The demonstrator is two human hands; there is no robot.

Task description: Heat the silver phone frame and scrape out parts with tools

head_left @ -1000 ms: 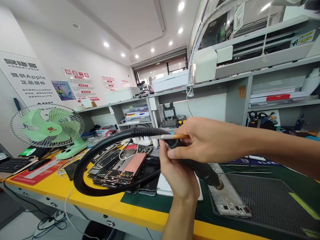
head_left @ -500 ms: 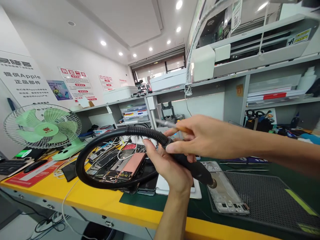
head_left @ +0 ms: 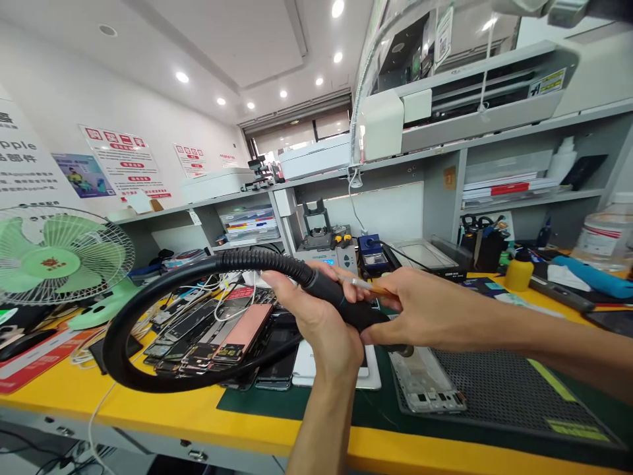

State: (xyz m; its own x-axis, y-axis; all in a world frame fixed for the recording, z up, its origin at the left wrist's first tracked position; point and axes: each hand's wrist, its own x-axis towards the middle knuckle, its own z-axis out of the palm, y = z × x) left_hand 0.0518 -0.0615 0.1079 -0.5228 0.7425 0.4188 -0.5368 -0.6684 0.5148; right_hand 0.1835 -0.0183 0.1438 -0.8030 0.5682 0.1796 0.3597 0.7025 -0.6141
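My left hand [head_left: 324, 326] is wrapped round the black handle of a hot air gun [head_left: 324, 287], whose ribbed hose [head_left: 141, 297] loops out to the left. The gun slants down to the right, its metal nozzle [head_left: 406, 351] over a silvery phone frame [head_left: 428, 382]. Between the fingers of my right hand [head_left: 430, 307] is a slim tool [head_left: 363, 284] with an orange-brown handle and a silvery front part. It crosses above the gun, and my right thumb rests on the gun near the nozzle end. The fingertips of my left hand are partly hidden behind the gun.
Below the frame lies a black perforated mat [head_left: 494, 382]. Stacked phones [head_left: 244, 333] and a white tablet [head_left: 370, 376] lie to the left. Behind stand a grey hot air station [head_left: 321, 254] and a yellow bottle [head_left: 519, 270]. A green fan [head_left: 54, 257] is far left.
My right hand has slid down the gun towards its nozzle, and the slim tool now lies across the gun. The view has shifted right, showing more of the right side of the bench.
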